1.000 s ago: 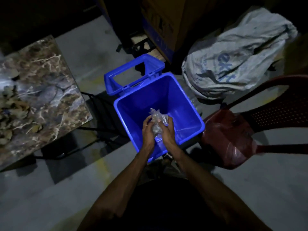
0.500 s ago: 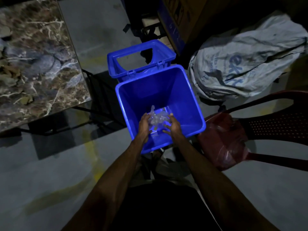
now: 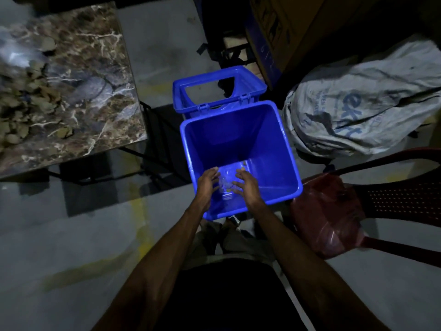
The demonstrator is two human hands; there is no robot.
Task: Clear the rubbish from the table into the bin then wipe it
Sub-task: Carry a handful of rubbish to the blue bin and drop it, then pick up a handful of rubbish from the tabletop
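Note:
A blue bin point(image 3: 281, 144) stands open on the floor in front of me, its lid point(image 3: 218, 91) hinged back behind it. My left hand point(image 3: 206, 185) and my right hand point(image 3: 247, 185) hover over the bin's near edge, fingers spread, palms facing each other. Between and below them a crumpled clear plastic wrapper point(image 3: 226, 183) lies inside the bin, apart from both hands. To the left is the marble-patterned table point(image 3: 100, 96), with a heap of dry leaves and scraps point(image 3: 21, 103) on its left part.
A grey printed sack point(image 3: 362, 111) lies right of the bin. A dark red plastic chair point(image 3: 393, 197) with a reddish bag point(image 3: 327, 218) stands at the right. A cardboard box point(image 3: 281, 27) sits behind the bin. Grey floor with yellow marks spreads at the lower left.
Both hands held the clear plastic wrapper over the bin; they have spread apart and let go, and the wrapper has dropped into the bin.

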